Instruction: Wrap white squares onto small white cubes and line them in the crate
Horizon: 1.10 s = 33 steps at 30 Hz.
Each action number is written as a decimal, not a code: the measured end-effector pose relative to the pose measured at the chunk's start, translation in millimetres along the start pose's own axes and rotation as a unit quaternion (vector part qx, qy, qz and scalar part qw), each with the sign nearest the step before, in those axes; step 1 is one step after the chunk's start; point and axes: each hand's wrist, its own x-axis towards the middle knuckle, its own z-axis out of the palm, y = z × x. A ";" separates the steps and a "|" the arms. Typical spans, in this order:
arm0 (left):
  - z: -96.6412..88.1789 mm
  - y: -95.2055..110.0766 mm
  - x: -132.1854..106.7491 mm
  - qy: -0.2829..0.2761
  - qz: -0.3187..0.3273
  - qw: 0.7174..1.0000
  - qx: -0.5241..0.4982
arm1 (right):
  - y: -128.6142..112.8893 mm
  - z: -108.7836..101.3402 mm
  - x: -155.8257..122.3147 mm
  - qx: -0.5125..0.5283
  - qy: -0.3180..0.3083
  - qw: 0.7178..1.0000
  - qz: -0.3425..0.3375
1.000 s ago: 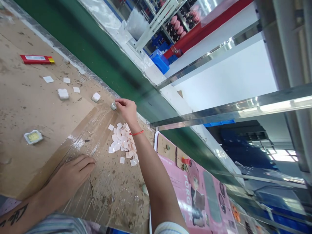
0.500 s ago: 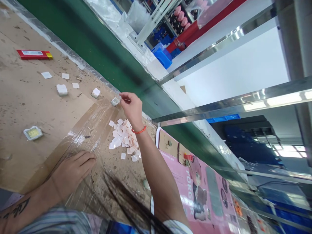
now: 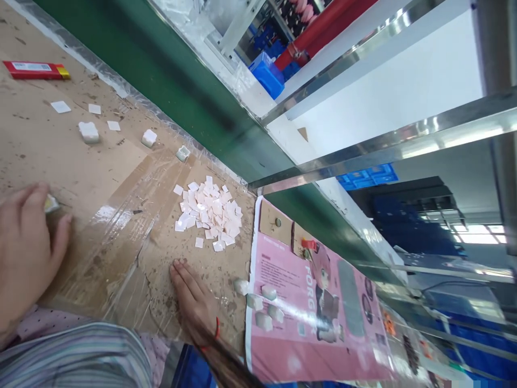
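My left hand (image 3: 26, 242) is at the left edge of the cardboard-covered table, thumb and fingers apart. Its fingertips partly cover a small white square holder (image 3: 51, 204) with yellow inside; whether they touch it I cannot tell. Low in the middle, my right hand (image 3: 196, 296) lies flat on the cardboard with its fingers stretched out, holding nothing. Above it is a loose pile of thin, pale pink square chips (image 3: 212, 207). Three small pale blocks stand farther back: one white (image 3: 88, 131), another white (image 3: 149, 138), and a greyish hollow one (image 3: 183, 153).
A red and yellow box (image 3: 36, 70) lies at the far left, near a few white squares (image 3: 60, 106). On the right a pink printed sheet (image 3: 283, 350) carries several whitish blocks (image 3: 264, 321). A green board (image 3: 169, 102) borders the table's back.
My right hand has left the greyish block at the back and come down to the cardboard. My left hand has moved left to the yellow-filled holder. The view has shifted slightly.
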 end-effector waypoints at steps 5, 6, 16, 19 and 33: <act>2.7 8.2 -0.7 0.003 -0.113 0.994 0.011 | -7.2 -2.5 7.4 0.021 0.019 0.999 0.017; 2.2 9.4 -1.4 0.007 -0.111 0.994 0.008 | -8.8 -1.6 8.3 0.025 0.022 0.999 0.024; 30.3 73.2 -28.6 -0.051 0.179 0.977 -0.102 | 2.4 -15.1 23.7 0.083 0.080 0.988 0.107; 42.4 84.0 -28.7 -0.036 0.234 0.965 -0.110 | 8.4 -28.4 31.2 0.079 0.076 0.984 0.143; 58.7 78.8 -35.9 -0.059 0.214 0.970 -0.099 | 8.9 -2.8 9.7 0.017 -0.011 0.995 0.093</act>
